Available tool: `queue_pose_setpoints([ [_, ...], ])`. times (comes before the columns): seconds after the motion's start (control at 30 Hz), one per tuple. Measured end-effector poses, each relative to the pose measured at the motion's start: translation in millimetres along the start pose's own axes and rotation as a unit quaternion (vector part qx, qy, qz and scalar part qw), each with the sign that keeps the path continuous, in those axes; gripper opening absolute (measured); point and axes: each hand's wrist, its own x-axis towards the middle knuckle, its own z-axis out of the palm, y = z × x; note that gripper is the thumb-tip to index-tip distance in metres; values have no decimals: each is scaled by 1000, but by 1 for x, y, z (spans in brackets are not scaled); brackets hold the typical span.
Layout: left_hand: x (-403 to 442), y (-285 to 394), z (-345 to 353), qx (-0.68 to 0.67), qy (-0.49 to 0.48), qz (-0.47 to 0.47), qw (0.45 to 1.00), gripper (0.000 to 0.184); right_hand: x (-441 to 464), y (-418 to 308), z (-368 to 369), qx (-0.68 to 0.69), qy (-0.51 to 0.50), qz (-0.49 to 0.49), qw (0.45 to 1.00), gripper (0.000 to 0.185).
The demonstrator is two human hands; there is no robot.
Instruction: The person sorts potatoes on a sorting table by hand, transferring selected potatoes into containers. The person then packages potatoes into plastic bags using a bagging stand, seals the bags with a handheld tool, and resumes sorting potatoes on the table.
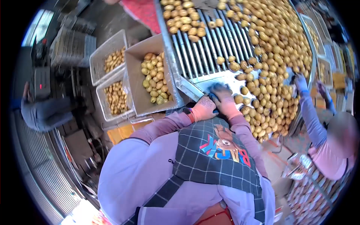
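Note:
Both my gloved hands are together at the near edge of the metal sorting table [200, 79]. My left hand [205, 108], in a pink glove with dark fingertips, touches my right hand at the fingers; what it may hold is hidden. My right hand [224, 98] rests on the pale metal plate, its dark-coated fingers bent and partly blurred. Just right of it lie round, yellow-brown potatoes [270, 90] in a large heap. Beyond the plate, metal rollers [210, 48] carry more potatoes.
A cardboard box [144, 107] holding greenish-yellow potatoes stands left of the table, beside two pale crates [98, 71] of potatoes. At the right a co-worker's gloved hand [300, 81] reaches into the heap. Another person [47, 112] stands far left.

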Motion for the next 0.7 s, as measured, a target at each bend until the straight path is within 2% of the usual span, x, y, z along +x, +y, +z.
queue_pose_setpoints([
  [0.03, 4, -13, 39, -78, 224, 96, 967, 41, -11, 7, 6, -4, -24, 5, 1000, 39],
  [0.07, -5, -10, 26, -106, 196, 147, 964, 38, -30, 20, 5, -15, -40, 26, 999, 40],
  [0.1, -2, -10, 28, -97, 168, 128, 973, 38, -55, 29, -11, -93, -74, 47, 992, 42],
  [0.13, 1, -17, 37, -146, 200, 127, 960, 39, -88, 43, -11, -106, -17, 47, 993, 45],
  [0.2, 0, -17, 19, -233, 258, 84, 934, 39, -142, 54, -34, -105, 10, 91, 990, 46],
  [0.23, 5, -23, 12, -291, 234, 16, 928, 43, -167, 62, -32, -118, 5, 122, 985, 47],
  [0.27, 13, -36, 8, -253, 288, 39, 923, 53, -186, 57, -44, -133, 25, 166, 977, 45],
  [0.3, 18, -43, -13, -186, 253, 9, 949, 64, -202, 70, -40, -128, 54, 195, 971, 44],
  [0.33, 35, -67, -17, -114, 300, 52, 946, 69, -218, 80, -36, -125, 85, 219, 964, 42],
  [0.37, 45, -75, -34, -54, 319, 46, 945, 71, -222, 80, -32, -161, 114, 283, 939, 39],
  [0.4, 63, -87, -54, -21, 315, 53, 947, 73, -224, 73, -34, -171, 176, 340, 908, 37],
  [0.43, 77, -86, -74, -31, 317, 80, 944, 73, -215, 65, -26, -170, 192, 397, 881, 37],
  [0.47, 92, -77, -92, 19, 322, 65, 944, 72, -201, 56, -17, -166, 204, 451, 853, 37],
  [0.5, 114, -79, -105, 45, 327, 67, 942, 71, -185, 41, -24, -48, 81, 433, 896, 37],
  [0.53, 144, -83, -115, 68, 331, 72, 938, 71, -179, 27, -31, 76, -39, 398, 913, 37],
  [0.6, 209, -95, -115, 18, 320, 80, 944, 68, -198, 14, -3, 6, 49, 273, 961, 38],
  [0.63, 212, -52, -107, -201, 225, 53, 952, 65, -209, 19, 1, -7, 86, 293, 952, 39],
  [0.67, 213, -11, -97, -405, 116, 10, 907, 63, -222, 27, 3, -21, 119, 310, 943, 40],
  [0.7, 229, -7, -74, -152, 148, 34, 977, 64, -239, 35, 1, -37, 122, 321, 938, 41],
])
